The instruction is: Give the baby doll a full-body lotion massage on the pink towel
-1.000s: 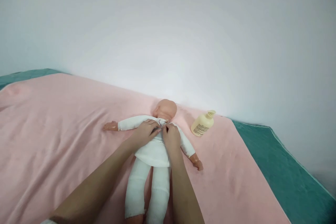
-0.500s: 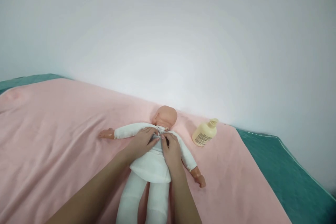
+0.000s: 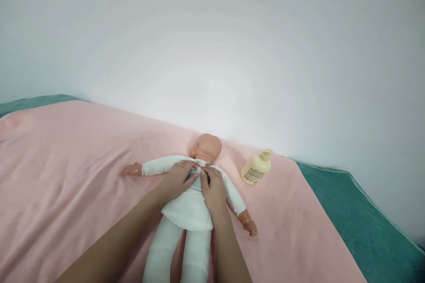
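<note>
1. Clock taken from the doll's chest, with twelve toward the plain white wall: the white cloth-bodied doll with smooth tan plastic head and hands lies stretched out there, though I can't tell whether on its front or back.
2. The person's left hand rests on the doll's upper torso, its forearm coming in from eight o'clock. Its fingers bend over the cloth, thumb spread away from them and angled toward the other hand.
3. The right hand meets it just beside, forearm running down to five o'clock. Its fingers curl more tightly, thumb near the forefinger. From here I can't tell whether either hand is pinching the cloth or only pressing it.
4. A thin dark line, too small to make out, shows at the neckline between the fingertips. The hands themselves hide much of the chest.
5. The doll's head points just past twelve, its arms toward nine and four, its legs between six and seven.
6. At three o'clock, near the doll's arm but apart from it, stands a pale yellow pump bottle with dark print.
7. Beneath everything spreads a wrinkled pale pink cloth; teal sheeting shows past its edges toward ten and between three and four.
</note>
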A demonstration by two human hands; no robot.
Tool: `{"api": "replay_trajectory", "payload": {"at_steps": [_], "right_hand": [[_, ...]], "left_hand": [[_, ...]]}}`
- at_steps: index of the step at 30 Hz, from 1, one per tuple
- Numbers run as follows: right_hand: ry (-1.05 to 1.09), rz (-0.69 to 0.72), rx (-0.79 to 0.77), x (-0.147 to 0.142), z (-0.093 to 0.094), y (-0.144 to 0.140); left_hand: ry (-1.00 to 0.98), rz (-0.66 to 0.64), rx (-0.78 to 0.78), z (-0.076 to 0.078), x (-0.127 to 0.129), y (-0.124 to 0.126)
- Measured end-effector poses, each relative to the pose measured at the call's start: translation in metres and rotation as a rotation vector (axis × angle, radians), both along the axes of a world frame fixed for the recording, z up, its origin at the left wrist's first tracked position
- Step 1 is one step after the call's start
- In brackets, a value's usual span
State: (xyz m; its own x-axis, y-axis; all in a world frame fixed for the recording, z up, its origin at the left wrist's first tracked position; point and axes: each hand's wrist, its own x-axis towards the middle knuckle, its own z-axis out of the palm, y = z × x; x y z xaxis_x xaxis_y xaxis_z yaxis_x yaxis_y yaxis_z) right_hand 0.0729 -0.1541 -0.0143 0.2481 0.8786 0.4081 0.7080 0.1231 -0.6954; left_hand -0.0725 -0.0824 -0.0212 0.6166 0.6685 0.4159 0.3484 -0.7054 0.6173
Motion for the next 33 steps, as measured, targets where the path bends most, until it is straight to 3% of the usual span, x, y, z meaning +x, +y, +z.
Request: {"api": "replay_trajectory", "payload": {"at_steps": [10,23,29,33], "right_hand": [[0.006,-0.015,0.027,0.000,-0.001,-0.001],[-0.069,-0.027,-0.060,0.001,-0.007,0.003],[0.030,0.010,-0.042,0.004,0.000,-0.001],[0.070,0.012,0.017,0.011,0.015,-0.011]], "left_hand": [[-0.020,0.004,0.037,-0.005,0.000,0.004],[-0.019,0.010,0.033,-0.007,0.000,0.004],[-0.036,-0.002,-0.004,-0.002,0.000,0.001],[-0.041,-0.002,-0.056,0.012,-0.005,-0.002]]}}
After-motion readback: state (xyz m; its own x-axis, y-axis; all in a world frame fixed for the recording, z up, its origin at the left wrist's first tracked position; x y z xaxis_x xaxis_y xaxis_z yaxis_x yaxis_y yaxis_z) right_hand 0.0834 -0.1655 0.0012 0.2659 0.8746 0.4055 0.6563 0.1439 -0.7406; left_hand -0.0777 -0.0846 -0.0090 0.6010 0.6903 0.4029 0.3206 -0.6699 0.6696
